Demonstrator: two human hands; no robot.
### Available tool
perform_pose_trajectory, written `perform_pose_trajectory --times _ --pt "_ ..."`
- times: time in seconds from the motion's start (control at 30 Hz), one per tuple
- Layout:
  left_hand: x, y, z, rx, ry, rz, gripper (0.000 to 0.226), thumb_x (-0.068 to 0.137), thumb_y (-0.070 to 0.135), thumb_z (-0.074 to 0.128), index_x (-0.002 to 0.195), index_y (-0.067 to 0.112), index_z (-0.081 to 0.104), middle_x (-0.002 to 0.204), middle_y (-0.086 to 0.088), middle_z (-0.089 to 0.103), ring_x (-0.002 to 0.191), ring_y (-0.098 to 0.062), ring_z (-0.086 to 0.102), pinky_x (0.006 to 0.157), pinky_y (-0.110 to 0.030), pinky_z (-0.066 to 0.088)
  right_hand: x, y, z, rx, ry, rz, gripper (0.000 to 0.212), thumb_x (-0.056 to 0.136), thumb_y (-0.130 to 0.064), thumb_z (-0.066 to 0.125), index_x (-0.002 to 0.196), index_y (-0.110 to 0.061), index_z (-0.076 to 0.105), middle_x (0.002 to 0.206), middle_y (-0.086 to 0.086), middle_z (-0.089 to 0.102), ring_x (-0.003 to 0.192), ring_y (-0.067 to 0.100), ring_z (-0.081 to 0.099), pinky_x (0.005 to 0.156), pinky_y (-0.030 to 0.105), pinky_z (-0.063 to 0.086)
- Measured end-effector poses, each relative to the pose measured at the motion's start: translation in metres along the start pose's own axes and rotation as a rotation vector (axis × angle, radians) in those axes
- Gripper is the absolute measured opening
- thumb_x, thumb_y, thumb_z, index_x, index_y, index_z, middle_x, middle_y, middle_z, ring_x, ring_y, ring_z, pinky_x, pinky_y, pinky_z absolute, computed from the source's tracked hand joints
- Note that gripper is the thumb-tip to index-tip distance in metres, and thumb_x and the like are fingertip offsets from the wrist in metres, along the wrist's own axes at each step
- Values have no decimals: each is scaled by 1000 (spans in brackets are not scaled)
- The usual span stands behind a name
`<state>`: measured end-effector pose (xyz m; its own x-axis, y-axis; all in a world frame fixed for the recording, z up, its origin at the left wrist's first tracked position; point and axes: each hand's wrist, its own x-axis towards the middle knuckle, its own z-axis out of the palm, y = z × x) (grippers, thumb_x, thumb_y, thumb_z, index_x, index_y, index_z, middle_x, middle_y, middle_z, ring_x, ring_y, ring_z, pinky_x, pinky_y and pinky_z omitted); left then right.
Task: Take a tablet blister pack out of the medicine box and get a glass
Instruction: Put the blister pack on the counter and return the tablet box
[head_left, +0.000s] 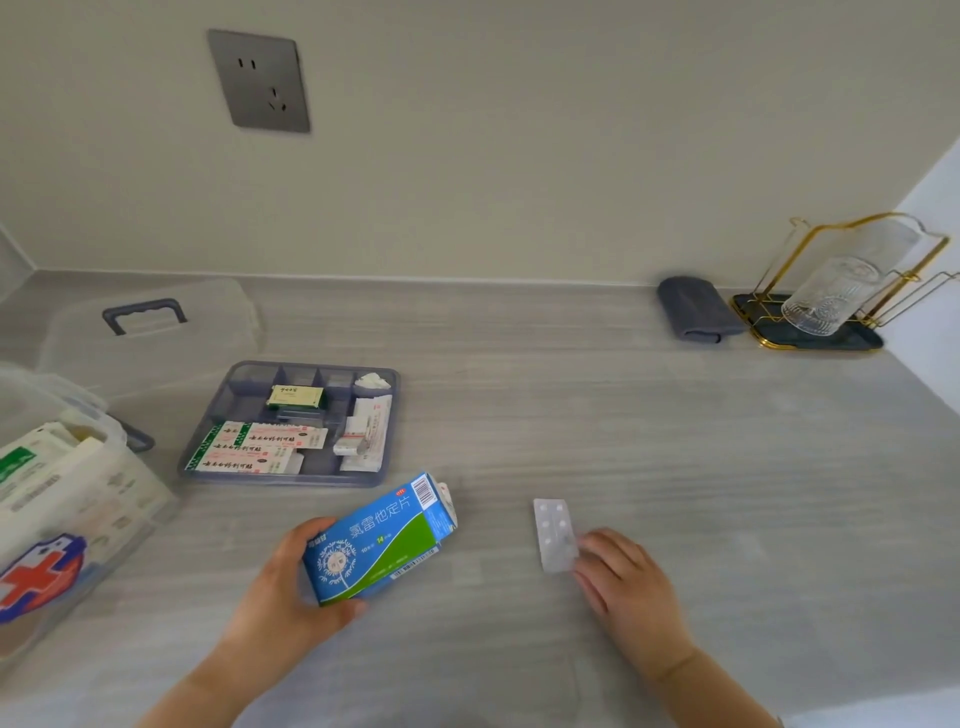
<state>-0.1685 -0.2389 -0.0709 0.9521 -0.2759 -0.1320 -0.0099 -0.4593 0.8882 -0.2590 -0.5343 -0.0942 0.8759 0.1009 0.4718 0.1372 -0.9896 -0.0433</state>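
My left hand (283, 587) grips a blue and green medicine box (382, 538), its far end flap open, just above the grey counter. A silver tablet blister pack (553, 532) lies flat on the counter to the right of the box. My right hand (626, 584) rests on the counter with its fingertips on the pack's near end. A ribbed clear glass (826, 296) hangs upside down on a gold wire rack (852, 249) at the far right corner.
A grey divided tray (387, 415) with plasters and small packets sits behind the box. A clear first-aid bin (78, 519) full of medicines stands at the left, its lid (145, 332) behind it. A folded grey cloth (693, 309) lies beside the rack's dark tray (810, 340).
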Motion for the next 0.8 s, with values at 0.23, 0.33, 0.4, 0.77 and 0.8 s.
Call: perform_pose_trajectory --times 0.23,0.33,0.4,0.77,0.8 --pt "-5 1 -3 -27 -9 5 67 55 -10 78 103 23 44 99 -5 57 89 -18 55 60 1 44 17 -12 -16 188 -46 235 23 77 -14 52 62 -9 68 74 5 73 86 13 49 79 18 38" --pt "-10 3 -3 -81 -6 4 68 55 -12 77 102 24 44 99 -2 58 91 -20 58 61 4 42 44 -43 -22 706 -23 600 19 78 2 60 95 -7 64 95 8 64 96 20 57 78 -4 33" --pt "-13 6 -5 -136 -6 11 67 55 -13 77 98 28 46 97 1 60 87 -16 60 60 2 45 63 -73 -24 1077 -258 689 30 85 -3 53 112 -17 53 97 -2 59 91 7 58 72 -5 38" --pt "-24 2 -38 -271 44 2 69 55 -17 75 97 30 48 100 4 61 72 5 65 61 -4 49 110 -142 -18 1424 -166 557 35 91 3 36 96 -23 59 85 -13 65 68 -12 62 60 4 47" --pt "-24 1 -41 -272 54 -1 68 55 -16 76 97 31 48 100 5 61 73 5 65 61 -5 50 112 -146 -17 1417 -177 540 31 92 -1 37 95 -19 62 83 -13 66 69 -11 62 62 4 47"
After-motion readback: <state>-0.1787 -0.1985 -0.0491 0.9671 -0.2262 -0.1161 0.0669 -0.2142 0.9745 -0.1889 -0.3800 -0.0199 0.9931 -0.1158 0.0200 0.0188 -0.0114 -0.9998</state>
